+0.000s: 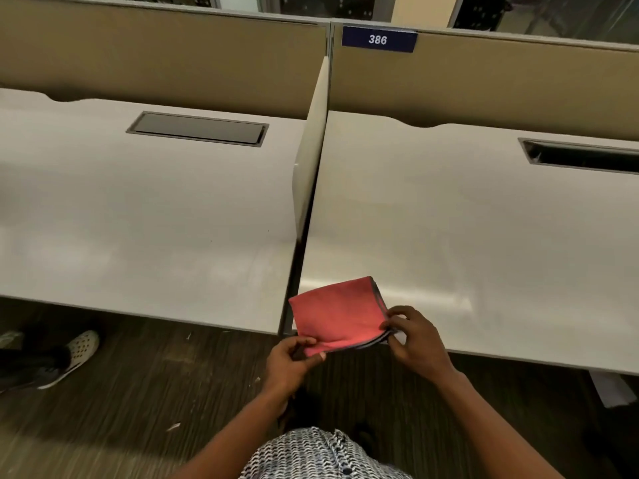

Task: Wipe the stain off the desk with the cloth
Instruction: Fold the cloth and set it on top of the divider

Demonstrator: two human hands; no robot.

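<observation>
Two hands, the left hand (294,357) and the right hand (416,340), pinch the folded cloth (337,314) with their fingers just above the near tabletop (484,236) edge; no stain shows.

bare forearms; white shirt (321,454) with black zigzag print, dark buttons

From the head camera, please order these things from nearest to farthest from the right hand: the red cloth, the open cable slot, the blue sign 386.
From the right hand:
1. Red cloth, held in it, at its left.
2. Open cable slot, on the right desk, far back.
3. Blue sign 386, on the partition, highest up.
</observation>
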